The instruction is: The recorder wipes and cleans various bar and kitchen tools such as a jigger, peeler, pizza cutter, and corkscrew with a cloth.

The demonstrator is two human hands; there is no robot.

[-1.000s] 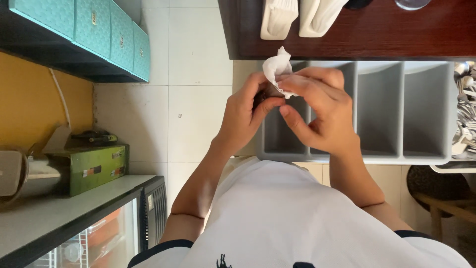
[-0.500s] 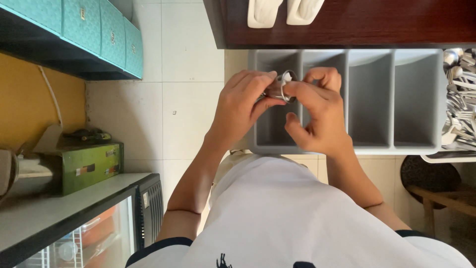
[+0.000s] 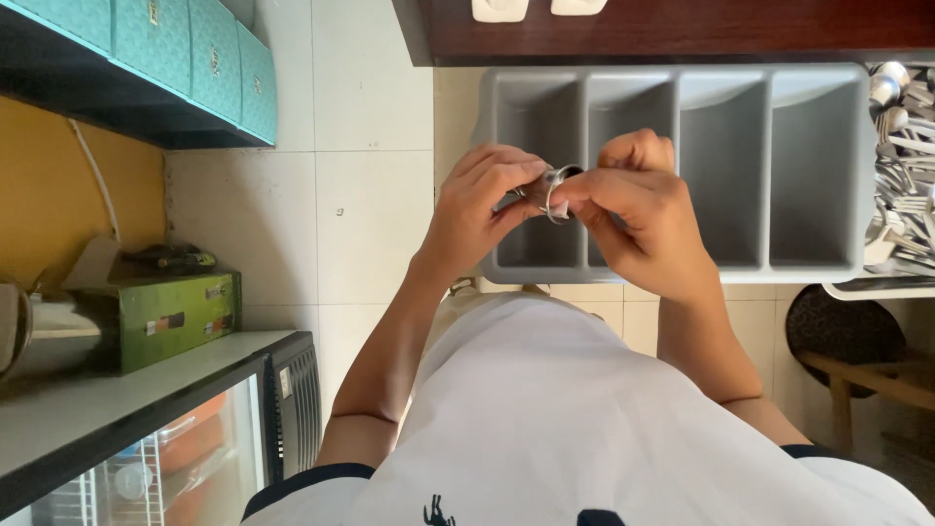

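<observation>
Both your hands meet over the grey cutlery tray [image 3: 682,175], a long plastic bin split into four upright compartments, all of which look bare inside from this angle. Your left hand [image 3: 482,209] and your right hand [image 3: 638,209] pinch a small shiny metal piece [image 3: 547,187] between them, its round silver rim catching the light; it looks like the bowl of a spoon or a small steel cup, but your fingers hide too much of it to be sure. A scrap of white tissue or cloth seems to peek out beside the metal, though that is too small to tell for certain. The fingers of both hands are clenched on the piece, thumb and forefingers closed on it from either side, and it hangs in the air just above the wall between the first and second compartments, touching nothing but your hands. To judge from the grip, you are in the middle of wiping or turning the piece, not yet setting it down. The next move calls for a firm hold with one hand while the other lets go, and for care that the piece goes upright into one slot and not across the wall. More cutlery [image 3: 901,166] lies heaped in a tray at the far right, well apart from your hands.
</observation>
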